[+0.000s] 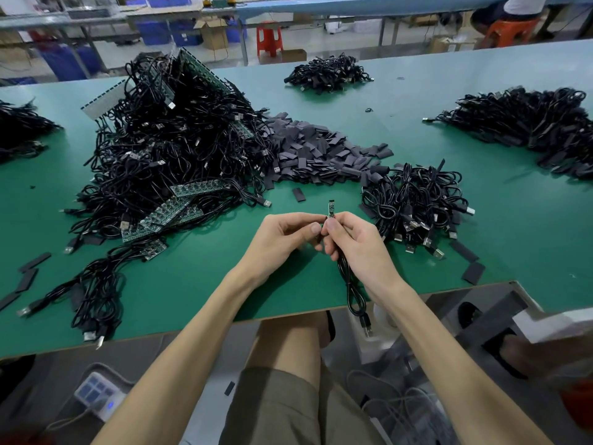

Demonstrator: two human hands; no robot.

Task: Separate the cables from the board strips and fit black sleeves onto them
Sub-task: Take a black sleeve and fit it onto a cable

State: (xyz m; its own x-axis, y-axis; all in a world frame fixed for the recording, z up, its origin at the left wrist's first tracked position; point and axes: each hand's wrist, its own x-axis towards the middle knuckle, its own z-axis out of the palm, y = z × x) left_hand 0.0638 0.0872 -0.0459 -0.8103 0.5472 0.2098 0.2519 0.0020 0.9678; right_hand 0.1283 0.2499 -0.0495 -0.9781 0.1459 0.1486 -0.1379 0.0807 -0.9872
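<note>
Fingers (330,226) around cable (342,269) board end

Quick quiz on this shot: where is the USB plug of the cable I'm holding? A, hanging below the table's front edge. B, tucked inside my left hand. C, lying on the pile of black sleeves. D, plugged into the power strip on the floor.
A: the cable drops from the right hand past the front edge of the green table, and its USB plug dangles below that edge.
</note>
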